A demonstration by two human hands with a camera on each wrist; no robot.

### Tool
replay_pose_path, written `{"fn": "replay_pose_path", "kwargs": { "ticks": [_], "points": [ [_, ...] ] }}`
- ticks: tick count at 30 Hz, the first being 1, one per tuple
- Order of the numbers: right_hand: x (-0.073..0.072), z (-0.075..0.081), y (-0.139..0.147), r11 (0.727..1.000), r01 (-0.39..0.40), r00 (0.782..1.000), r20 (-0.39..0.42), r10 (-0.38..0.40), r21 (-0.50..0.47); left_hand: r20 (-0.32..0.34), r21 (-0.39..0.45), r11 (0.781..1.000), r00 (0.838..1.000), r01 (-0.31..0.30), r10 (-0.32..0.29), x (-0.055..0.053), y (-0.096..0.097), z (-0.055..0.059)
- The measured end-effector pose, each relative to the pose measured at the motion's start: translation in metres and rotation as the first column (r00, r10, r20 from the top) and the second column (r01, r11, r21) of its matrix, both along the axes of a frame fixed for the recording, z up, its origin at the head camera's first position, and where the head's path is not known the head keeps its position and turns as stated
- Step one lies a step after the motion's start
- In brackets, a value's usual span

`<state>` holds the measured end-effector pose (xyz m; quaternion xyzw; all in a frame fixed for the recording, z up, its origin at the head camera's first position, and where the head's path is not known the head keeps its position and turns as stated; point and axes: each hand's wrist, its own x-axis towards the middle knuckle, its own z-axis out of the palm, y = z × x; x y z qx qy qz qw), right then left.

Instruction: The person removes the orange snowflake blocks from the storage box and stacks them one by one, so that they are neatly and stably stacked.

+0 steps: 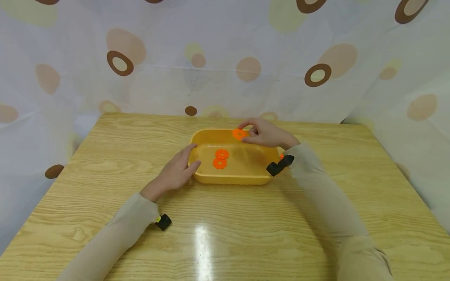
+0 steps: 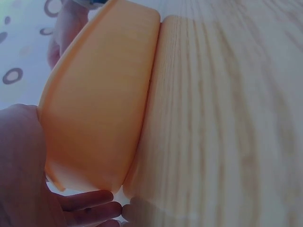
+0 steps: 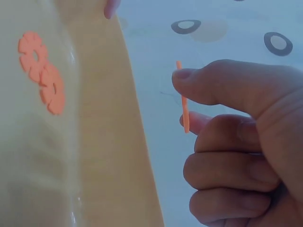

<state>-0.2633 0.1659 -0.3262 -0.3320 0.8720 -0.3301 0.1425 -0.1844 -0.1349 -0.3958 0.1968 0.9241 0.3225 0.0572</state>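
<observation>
A yellow-orange plastic tray (image 1: 232,180) with raised walls sits on the table. Inside it, two orange notched discs (image 1: 220,163), shaped like flowers with a centre hole, lie touching each other. My left hand (image 1: 175,169) holds the tray's left end, thumb at the rim and fingers along the outer wall. Between thumb and index finger, my right hand (image 1: 265,134) pinches another orange notched disc (image 3: 185,109) above the tray's far side. The right wrist view shows that disc edge-on, with the other fingers curled into the palm.
Just right of the tray, partly hidden by the right wrist, is a bit of orange (image 1: 281,156). The wooden table (image 1: 246,230) extends around the tray. A patterned cloth (image 1: 225,58) hangs behind and beside it.
</observation>
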Motion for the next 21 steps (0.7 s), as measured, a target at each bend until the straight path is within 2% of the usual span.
{"fn": "replay_pose_path", "kwargs": {
  "ticks": [5, 10, 18, 21],
  "points": [
    [0.005, -0.003, 0.015, 0.997, 0.021, 1.000, 0.008, -0.021, -0.069, 0.005, 0.004, 1.000, 1.000, -0.002, 0.002, 0.000, 0.000, 0.000],
    [0.008, -0.005, 0.031, 0.989, 0.092, 0.996, 0.019, -0.090, -0.117, 0.005, 0.005, 1.000, 1.000, 0.004, -0.004, -0.002, 0.000, 0.000],
    [0.014, -0.014, 0.063, 0.968, 0.192, 0.978, 0.118, -0.175, -0.160, 0.000, 0.024, 0.999, 1.000, 0.022, -0.022, -0.001, 0.000, 0.000],
    [0.015, -0.017, 0.073, 0.962, 0.215, 0.972, 0.127, -0.195, -0.168, 0.004, 0.023, 1.000, 1.000, 0.019, -0.019, -0.001, 0.001, 0.000]
  ]
}}
